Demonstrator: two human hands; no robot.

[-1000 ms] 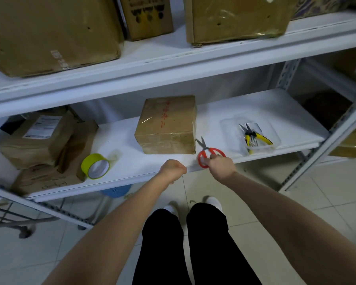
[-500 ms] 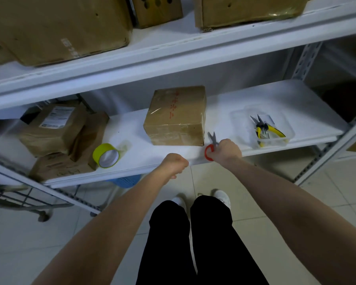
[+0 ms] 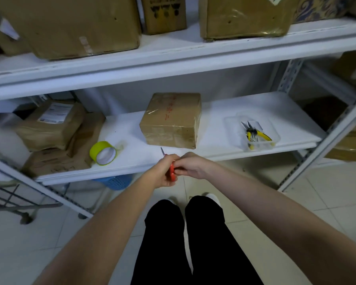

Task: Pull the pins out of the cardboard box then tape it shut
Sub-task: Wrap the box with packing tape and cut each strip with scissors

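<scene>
A brown cardboard box (image 3: 171, 120) wrapped in clear tape, with red writing on top, sits in the middle of the white shelf (image 3: 218, 138). A yellow tape roll (image 3: 103, 153) lies on the shelf to its left. Red-handled scissors (image 3: 170, 167) are off the shelf, in front of its edge, blades pointing up and away. My left hand (image 3: 162, 171) grips the scissors' handles. My right hand (image 3: 190, 166) pinches the handles from the right. Both hands meet just below the box.
A clear plastic tray (image 3: 255, 131) with yellow-handled pliers (image 3: 255, 133) stands at the shelf's right. Brown parcels (image 3: 53, 130) are stacked at the left. Large boxes (image 3: 70, 23) fill the upper shelf. A blue basket (image 3: 115, 182) sits under the shelf; metal uprights (image 3: 327, 138) stand on the right.
My right hand lifted the scissors off the shelf and brought them left; my left hand, a fist before, now grips the handles too.
</scene>
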